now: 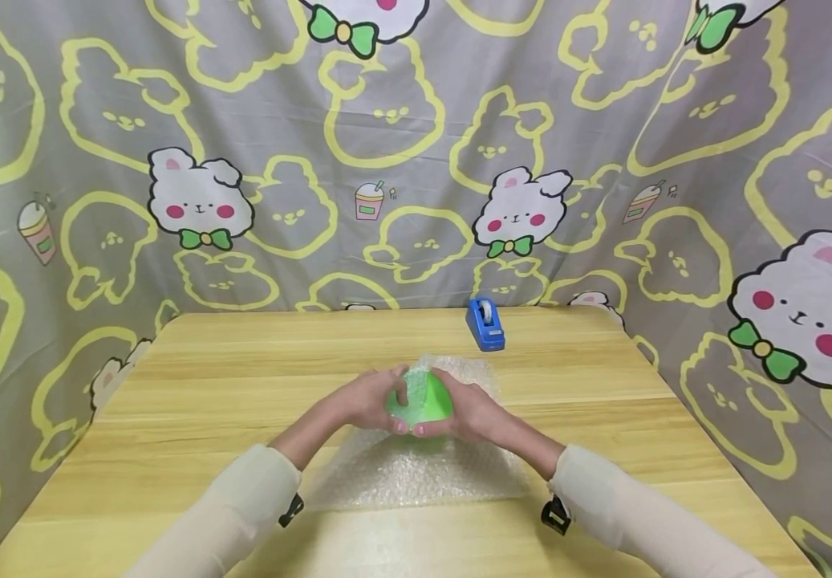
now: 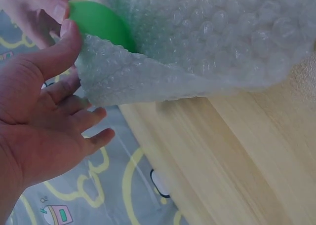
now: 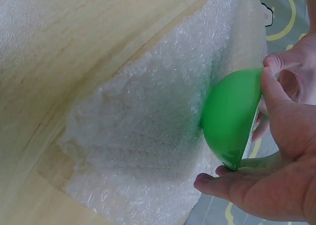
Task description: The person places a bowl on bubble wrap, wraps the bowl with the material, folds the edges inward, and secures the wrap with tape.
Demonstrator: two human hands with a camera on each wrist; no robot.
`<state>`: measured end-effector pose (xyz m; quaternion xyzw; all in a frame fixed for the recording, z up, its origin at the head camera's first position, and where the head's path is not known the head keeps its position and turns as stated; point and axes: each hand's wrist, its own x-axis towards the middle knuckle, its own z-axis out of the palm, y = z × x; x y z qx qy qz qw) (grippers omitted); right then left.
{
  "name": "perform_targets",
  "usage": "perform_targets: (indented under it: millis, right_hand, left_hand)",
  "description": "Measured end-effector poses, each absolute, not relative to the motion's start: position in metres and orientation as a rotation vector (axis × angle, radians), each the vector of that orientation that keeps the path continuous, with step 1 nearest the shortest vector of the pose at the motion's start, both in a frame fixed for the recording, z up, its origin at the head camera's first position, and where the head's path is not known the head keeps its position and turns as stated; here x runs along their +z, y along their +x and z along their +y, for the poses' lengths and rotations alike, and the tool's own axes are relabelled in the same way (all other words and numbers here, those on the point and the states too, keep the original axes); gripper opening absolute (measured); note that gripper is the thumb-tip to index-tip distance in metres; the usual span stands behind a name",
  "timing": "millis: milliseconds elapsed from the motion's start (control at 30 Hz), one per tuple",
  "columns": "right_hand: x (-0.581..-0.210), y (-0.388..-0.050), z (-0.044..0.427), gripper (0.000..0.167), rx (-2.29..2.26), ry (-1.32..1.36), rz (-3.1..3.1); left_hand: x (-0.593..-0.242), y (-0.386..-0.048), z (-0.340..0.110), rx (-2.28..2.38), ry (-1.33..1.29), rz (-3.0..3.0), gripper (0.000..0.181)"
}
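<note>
A green bowl (image 1: 439, 399) (image 3: 231, 117) stands tilted on a sheet of bubble wrap (image 1: 423, 482) at the middle of the table. One side of the wrap is folded up over the bowl's left part, as the left wrist view shows. My left hand (image 1: 375, 399) pinches this folded wrap (image 2: 123, 79) against the rim between thumb and fingers, its other fingers spread loosely. At the right, my right hand (image 1: 469, 411) holds the bare side of the bowl, thumb at the near rim and fingers at the far side. Both thumbs nearly meet at the near edge.
A blue tape dispenser (image 1: 486, 327) with a roll of tape stands near the back edge of the wooden table (image 1: 242, 345), right of the middle. A grey patterned curtain (image 1: 401, 96) hangs behind and along both sides.
</note>
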<state>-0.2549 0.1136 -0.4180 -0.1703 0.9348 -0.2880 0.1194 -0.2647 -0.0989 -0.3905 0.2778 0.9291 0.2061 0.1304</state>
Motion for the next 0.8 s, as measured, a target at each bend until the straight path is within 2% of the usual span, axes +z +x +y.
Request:
perform_targets:
  millis: [467,800]
  right_hand:
    - [-0.416,-0.256,0.110,0.106,-0.819,-0.469,2.747]
    - [-0.420,-0.253,0.114,0.103,-0.886,-0.543,2.743]
  left_hand:
    - [-0.399,-0.268,-0.106,0.706,0.796,2.664,0.030]
    - [-0.401,-0.265,-0.107,0.773,0.743,2.647,0.031]
